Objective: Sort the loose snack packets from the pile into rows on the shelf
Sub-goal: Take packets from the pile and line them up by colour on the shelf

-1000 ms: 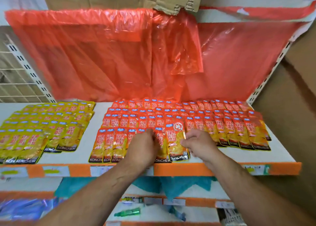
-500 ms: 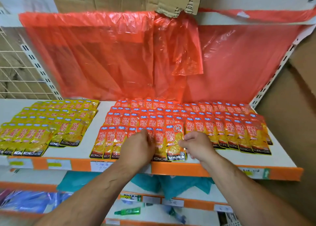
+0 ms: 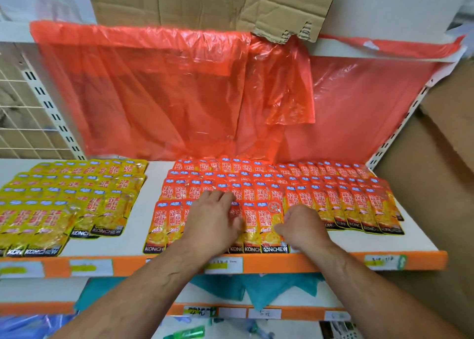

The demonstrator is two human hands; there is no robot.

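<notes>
Orange snack packets lie in several overlapping rows on the white shelf. My left hand rests flat on the front row, fingers spread and reaching to the second row. My right hand is curled at the right edge of the front orange packet and pinches it with the thumb on top. That packet lies on the near row by the shelf's orange front lip. Yellow snack packets lie in rows to the left, apart from both hands.
A red plastic sheet hangs behind the rows, under cardboard. Brown boxes stand on the right and a wire grid on the left. The lower shelf holds a teal bag and a green item.
My left hand has flattened and stretched its fingers further back over the packets. My right hand has stayed at the front packet's right edge, sliding slightly nearer the shelf lip.
</notes>
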